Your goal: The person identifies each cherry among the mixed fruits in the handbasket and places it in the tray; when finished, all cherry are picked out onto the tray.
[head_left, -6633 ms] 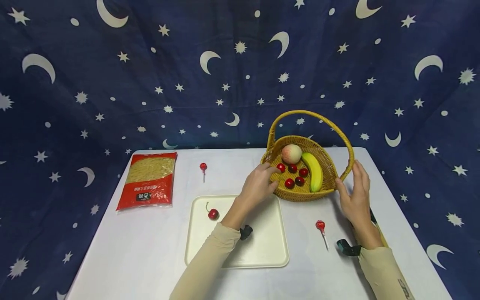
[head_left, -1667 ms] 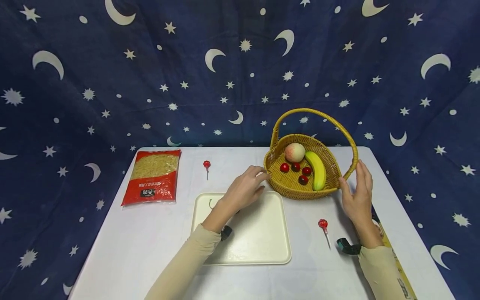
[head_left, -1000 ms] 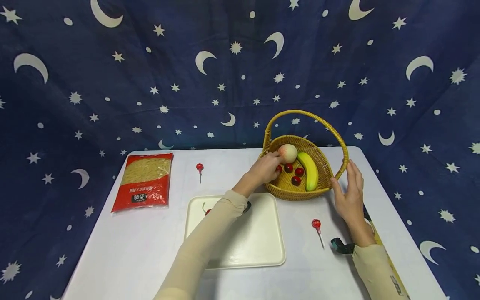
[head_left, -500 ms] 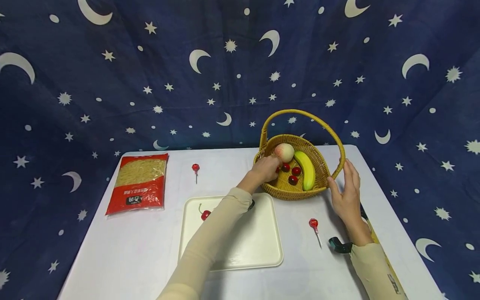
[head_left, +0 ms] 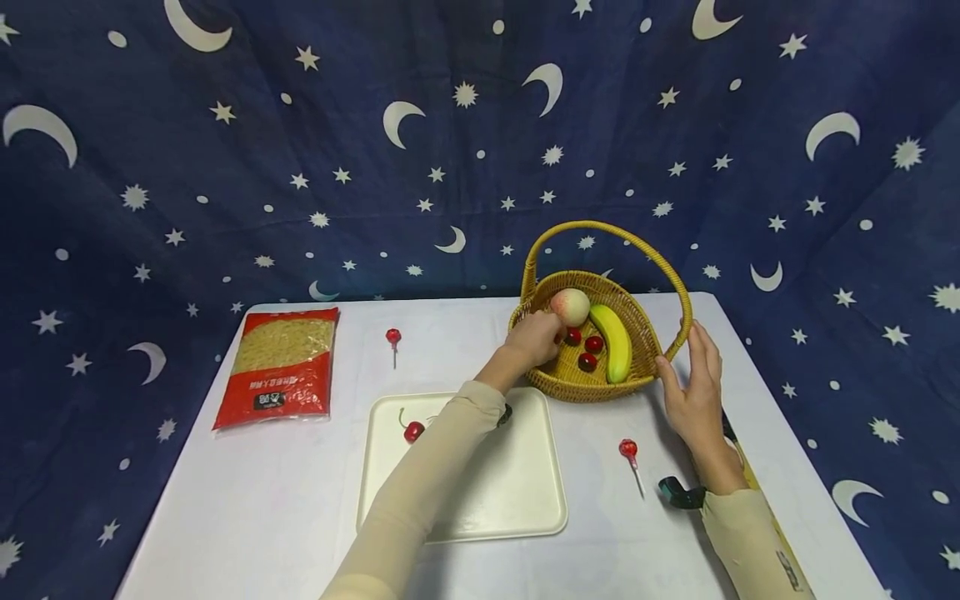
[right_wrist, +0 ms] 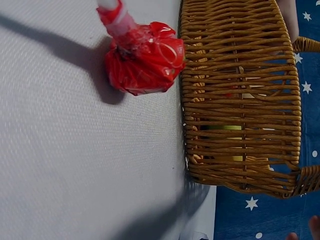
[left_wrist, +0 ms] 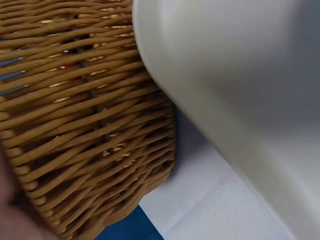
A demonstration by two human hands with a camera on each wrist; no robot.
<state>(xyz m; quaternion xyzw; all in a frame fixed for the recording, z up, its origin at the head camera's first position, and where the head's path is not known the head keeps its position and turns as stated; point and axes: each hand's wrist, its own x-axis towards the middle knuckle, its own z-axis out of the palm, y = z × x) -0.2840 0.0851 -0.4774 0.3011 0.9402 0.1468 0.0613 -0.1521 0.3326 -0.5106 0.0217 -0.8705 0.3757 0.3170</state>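
In the head view my left hand reaches over the near-left rim of the wicker basket. Its fingers are curled down by the peach, over the spot of the leftmost cherry, which they now hide. Three cherries show beside it, one cherry lying nearest the rim. My right hand rests against the basket's right side, fingers fairly straight and thumb at the rim near the handle's foot. On the cream tray lies a stemmed cherry; another stem peeks out by my left sleeve.
The basket also holds a peach and a banana. A red lollipop lies right of the tray, another lollipop behind it. A red pasta bag lies at left. Something long and yellowish is partly under my right arm.
My left hand has moved from outside the basket's left rim into it, covering the leftmost cherry. Compared with the oldest frame, the basket shows fewer cherries. My right hand stays by the basket.
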